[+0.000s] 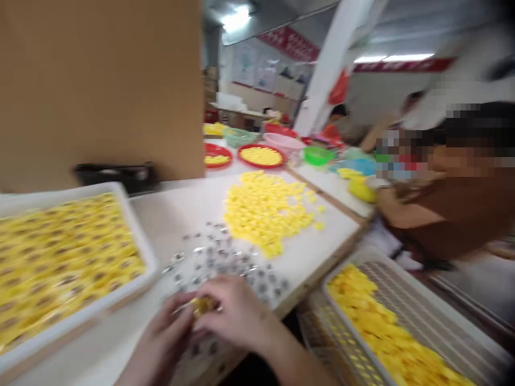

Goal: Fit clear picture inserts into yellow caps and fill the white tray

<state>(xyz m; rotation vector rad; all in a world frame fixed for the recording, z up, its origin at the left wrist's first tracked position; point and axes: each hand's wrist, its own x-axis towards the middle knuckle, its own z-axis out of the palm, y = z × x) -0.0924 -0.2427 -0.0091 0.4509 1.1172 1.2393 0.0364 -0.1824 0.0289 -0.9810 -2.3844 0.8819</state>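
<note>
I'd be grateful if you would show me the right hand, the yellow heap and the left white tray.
Right hand (237,316): head view, back of the hand.
Yellow heap (265,212): head view, middle of the heap.
Left white tray (80,313): head view, front rim.

White tray (139,230) hems in left hand (159,343).

This is a factory workshop: a long white workbench (189,214) carries heaped yellow plastic parts (261,209) and white trays (137,241) packed with them. Red-rimmed plates (261,166) line the benches beyond, a co-worker (442,214) is at the bench alongside, and red banners (289,43) hang overhead.
</note>
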